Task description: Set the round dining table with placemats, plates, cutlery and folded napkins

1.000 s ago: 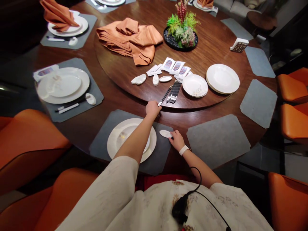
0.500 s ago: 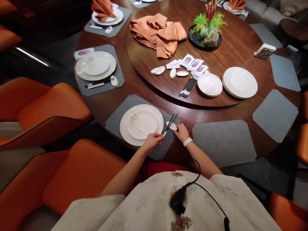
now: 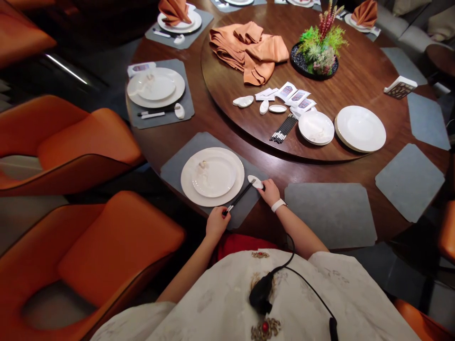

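My left hand (image 3: 217,224) pinches the near ends of a pair of black chopsticks (image 3: 241,194). Their far tips lie on a white chopstick rest (image 3: 254,180), and the pair slants across the grey placemat (image 3: 188,148). The fingertips of my right hand (image 3: 270,193) are closed at the rest's right end, steadying it. A small white plate (image 3: 216,177) sits on a larger white plate (image 3: 186,184), just left of the chopsticks.
On the raised turntable (image 3: 227,106) are folded orange napkins (image 3: 263,52), a plant arrangement (image 3: 316,52), white packets (image 3: 298,98), bundled chopsticks (image 3: 283,129), small plates (image 3: 315,127) and large plates (image 3: 360,128). Orange chairs (image 3: 124,251) stand at left. A bare placemat (image 3: 330,213) lies to the right.
The chopsticks have come down from a raised slant, their tips now on the rest. My left hand has moved lower and toward me; my right hand stays by the rest.
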Available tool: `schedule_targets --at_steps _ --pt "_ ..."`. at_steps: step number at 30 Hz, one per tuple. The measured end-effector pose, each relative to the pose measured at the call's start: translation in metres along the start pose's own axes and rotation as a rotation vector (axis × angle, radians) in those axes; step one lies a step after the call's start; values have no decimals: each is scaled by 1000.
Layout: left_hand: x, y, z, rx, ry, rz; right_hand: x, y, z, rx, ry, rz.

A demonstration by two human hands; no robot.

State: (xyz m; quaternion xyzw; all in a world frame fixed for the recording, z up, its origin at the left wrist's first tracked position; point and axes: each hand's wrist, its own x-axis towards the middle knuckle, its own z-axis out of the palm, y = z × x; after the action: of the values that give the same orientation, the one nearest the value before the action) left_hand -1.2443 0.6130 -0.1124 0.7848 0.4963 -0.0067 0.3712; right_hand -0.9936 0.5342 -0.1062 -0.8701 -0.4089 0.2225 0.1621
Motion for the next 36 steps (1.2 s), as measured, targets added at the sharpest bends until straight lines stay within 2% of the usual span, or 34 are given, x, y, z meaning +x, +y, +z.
schedule_targets --at_steps 7,13,19,22,25,27,29,33,36 --pt "8 -17 6 -49 44 48 3 5 5 14 18 -12" --pt "11 -18 2 -28 54 68 3 7 9 47 44 -18" --pt "9 -8 -20 81 3 95 3 15 14 199 97 -18" --pt "33 9 -43 56 -15 197 3 25 12 331 168 2" --pt "93 52 -70 -4 -28 400 6 41 5 362 307 46" --pt "152 99 -86 32 -9 547 10 53 1 303 392 79" --pt "220 155 -98 110 15 670 14 63 0 190 459 102" --pt "355 265 -105 244 63 710 20 74 7 -90 542 87" --pt "429 317 -97 432 101 659 23 73 12 -186 565 57"
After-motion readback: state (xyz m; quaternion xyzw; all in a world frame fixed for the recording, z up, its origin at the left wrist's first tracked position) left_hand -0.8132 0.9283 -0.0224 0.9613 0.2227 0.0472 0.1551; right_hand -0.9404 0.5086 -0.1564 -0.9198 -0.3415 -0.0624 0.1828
